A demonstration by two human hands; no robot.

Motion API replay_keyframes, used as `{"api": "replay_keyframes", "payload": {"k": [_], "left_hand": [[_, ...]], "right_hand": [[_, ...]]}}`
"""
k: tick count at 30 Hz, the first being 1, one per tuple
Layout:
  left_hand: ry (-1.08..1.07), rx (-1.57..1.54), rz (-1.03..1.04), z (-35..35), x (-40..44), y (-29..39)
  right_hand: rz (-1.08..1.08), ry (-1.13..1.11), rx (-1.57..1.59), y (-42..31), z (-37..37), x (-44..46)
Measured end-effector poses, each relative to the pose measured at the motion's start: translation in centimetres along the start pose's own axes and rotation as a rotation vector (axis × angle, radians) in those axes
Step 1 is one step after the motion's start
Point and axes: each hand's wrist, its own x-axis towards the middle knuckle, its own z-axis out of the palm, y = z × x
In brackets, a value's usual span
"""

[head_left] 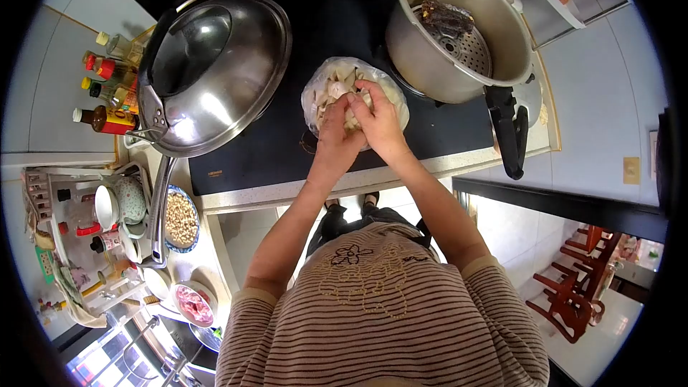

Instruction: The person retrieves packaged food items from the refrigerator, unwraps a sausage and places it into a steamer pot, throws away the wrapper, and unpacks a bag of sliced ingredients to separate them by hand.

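A clear plastic bag, its mouth spread open, sits on the dark cooktop and is full of pale, whitish chunks whose kind I cannot make out. Over the bag my left hand and my right hand meet at the fingertips. Both have their fingers closed and bent, thumbs side by side. Whatever is pinched between them is mostly hidden by the fingers.
A lidded steel wok stands left, its handle toward me. At right, a pressure cooker pot holds a dark lump on a perforated steamer plate. Bottles, a bowl of beans and a bowl of meat line the left.
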Motion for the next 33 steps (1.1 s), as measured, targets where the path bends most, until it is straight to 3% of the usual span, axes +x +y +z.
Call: {"api": "replay_keyframes", "payload": {"k": [8, 10, 12, 15, 16, 19, 22, 25, 28, 31, 33], "left_hand": [[-0.002, -0.194, -0.1, -0.5, -0.6, -0.2], [0.078, -0.4, -0.23, -1.1, -0.8, -0.5], [0.142, -0.506, -0.314, -2.0, -0.5, -0.6], [0.068, -0.714, -0.283, -3.1, -0.2, -1.3], [0.056, -0.626, -0.236, -2.9, 0.1, -1.2], [0.023, -0.375, -0.149, -2.5, 0.3, -0.7], [-0.017, -0.367, -0.085, -1.6, 0.2, 0.8], [-0.02, -0.546, -0.083, -1.2, 0.2, 2.2], [-0.085, -0.571, -0.164, -1.1, -0.1, 2.4], [-0.173, -0.663, -0.246, -1.4, -0.5, 3.1], [-0.225, -0.498, -0.296, -1.9, -0.6, 3.6]], "right_hand": [[-0.022, -0.104, 0.012, -0.3, -0.1, -0.2], [-0.07, -0.126, -0.017, -0.4, -0.2, -0.6], [-0.269, -0.021, -0.207, 0.1, -1.0, -0.8], [-0.463, 0.051, -0.434, 0.6, -2.7, -1.3], [-0.513, 0.065, -0.501, 0.5, -3.1, -1.4], [-0.442, 0.048, -0.377, 0.3, -3.3, -1.7], [-0.156, -0.079, 0.042, -1.1, -2.4, -2.2], [-0.021, -0.088, 0.174, -0.4, -2.4, -1.7], [-0.109, 0.008, 0.329, -0.8, -1.8, -2.2], [-0.133, 0.053, 0.163, -0.9, -2.3, -2.6], [-0.165, 0.009, 0.057, -1.1, -2.6, -2.9]]}}
